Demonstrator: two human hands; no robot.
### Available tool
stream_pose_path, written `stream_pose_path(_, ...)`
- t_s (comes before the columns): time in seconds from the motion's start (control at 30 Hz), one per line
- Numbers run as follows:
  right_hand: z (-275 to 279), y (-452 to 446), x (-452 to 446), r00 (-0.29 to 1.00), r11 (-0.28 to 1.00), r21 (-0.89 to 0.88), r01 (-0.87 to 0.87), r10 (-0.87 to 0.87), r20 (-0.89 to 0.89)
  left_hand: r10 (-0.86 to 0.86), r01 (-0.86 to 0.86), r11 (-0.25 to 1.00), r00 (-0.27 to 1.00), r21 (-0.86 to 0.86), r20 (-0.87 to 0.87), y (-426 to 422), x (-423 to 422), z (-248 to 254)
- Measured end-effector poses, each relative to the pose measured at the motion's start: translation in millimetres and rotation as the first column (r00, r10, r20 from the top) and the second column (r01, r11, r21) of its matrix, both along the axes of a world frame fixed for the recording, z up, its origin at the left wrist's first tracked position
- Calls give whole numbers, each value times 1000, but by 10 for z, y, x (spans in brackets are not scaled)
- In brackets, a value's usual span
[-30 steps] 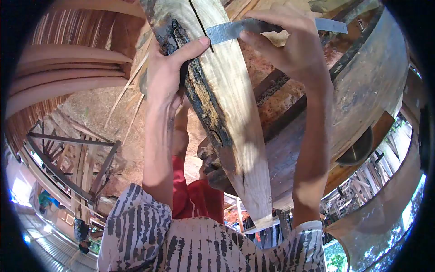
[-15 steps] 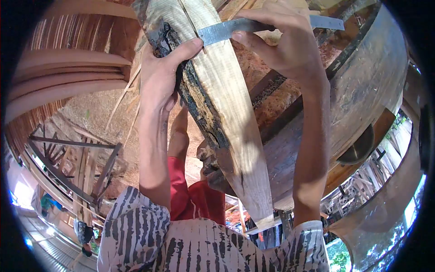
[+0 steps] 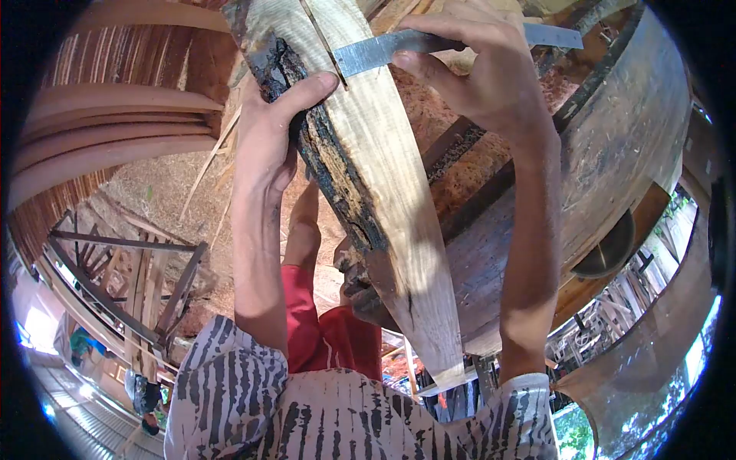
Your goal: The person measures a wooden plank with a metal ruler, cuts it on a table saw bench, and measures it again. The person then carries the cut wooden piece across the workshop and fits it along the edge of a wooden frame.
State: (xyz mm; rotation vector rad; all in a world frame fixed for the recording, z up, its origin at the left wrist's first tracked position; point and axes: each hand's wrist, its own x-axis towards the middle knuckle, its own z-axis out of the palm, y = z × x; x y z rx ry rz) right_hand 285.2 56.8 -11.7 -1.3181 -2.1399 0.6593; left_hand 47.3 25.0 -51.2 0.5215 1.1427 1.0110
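Note:
A long pale wooden board (image 3: pixel 387 161) with a dark, bark-like left edge slants across the middle of the head view. Near its top runs a narrow dark slit. My left hand (image 3: pixel 276 115) grips the board's left edge, thumb lying on the upper face beside the slit. In my right hand (image 3: pixel 483 73) a metal ruler (image 3: pixel 368 54) is pinched between thumb and fingers. The ruler's left end rests on the board at the slit, and its other end (image 3: pixel 556 36) sticks out to the right past my hand.
A wooden saw table (image 3: pixel 537 222) with a half-exposed circular blade (image 3: pixel 606 249) stands at the right. Stacked curved planks (image 3: pixel 123 123) are at the upper left. Below them is a metal-framed stand (image 3: pixel 130 245). Another person (image 3: pixel 144 399) is far off at the lower left.
My left thumb has drawn back slightly to the left, away from the ruler's end. Board, ruler and right hand are almost unmoved.

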Motion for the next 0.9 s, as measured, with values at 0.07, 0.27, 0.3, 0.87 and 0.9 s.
stream_pose_path(0.07,85,-23,-37,1000,1000,11,8,-8,9,-13,13,1000,1000,-18,5,6,-3,-8)
stream_pose_path(0.27,-120,23,13,999,1000,6,12,-11,-46,33,-33,999,997,13,-76,6,50,45)
stream_pose_path(0.3,-117,25,13,999,1000,7,11,-11,-46,34,-33,999,996,13,-76,9,59,41)
stream_pose_path(0.87,-125,61,29,997,1000,5,-26,26,-75,29,-22,999,980,39,-195,37,82,62)
stream_pose_path(0.9,-73,47,14,997,1000,6,-27,27,-76,30,-23,999,980,40,-196,40,82,59)
